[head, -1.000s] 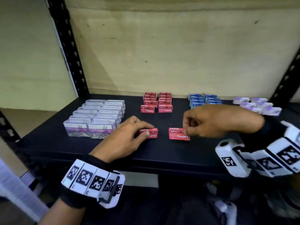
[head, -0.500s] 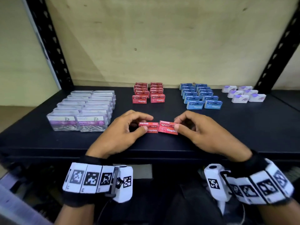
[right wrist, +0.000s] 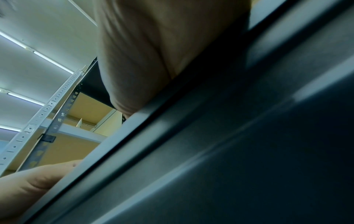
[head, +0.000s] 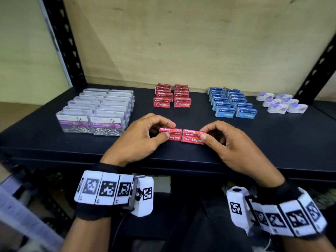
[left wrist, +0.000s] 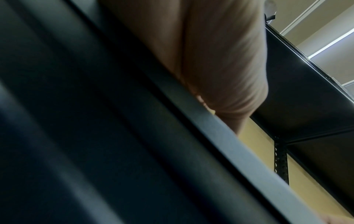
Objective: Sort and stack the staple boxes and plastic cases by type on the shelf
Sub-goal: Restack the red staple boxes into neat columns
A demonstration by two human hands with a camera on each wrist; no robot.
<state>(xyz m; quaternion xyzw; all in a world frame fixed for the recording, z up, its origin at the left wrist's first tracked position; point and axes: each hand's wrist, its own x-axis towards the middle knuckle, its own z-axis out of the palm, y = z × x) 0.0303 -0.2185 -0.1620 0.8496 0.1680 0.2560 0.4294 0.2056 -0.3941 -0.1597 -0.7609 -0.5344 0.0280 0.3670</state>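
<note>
both red boxes now touch, up from a gap before. left hand [head: 140, 137] pinches left box [head: 171, 134], right hand [head: 227, 142] pinches right box [head: 192, 138]; red stack [head: 171, 96] behind, clip cases [head: 96, 111] left of it.

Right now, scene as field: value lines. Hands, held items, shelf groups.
left hand: pinches left red staple box
right hand: pinches right red staple box
held boxes: side by side at the front of the shelf, touching or nearly so
red stack: rear centre, two columns
blue boxes: right of red
white-purple cases: far right
paper clip cases: left
wrist views: blocked by the shelf edge
</note>
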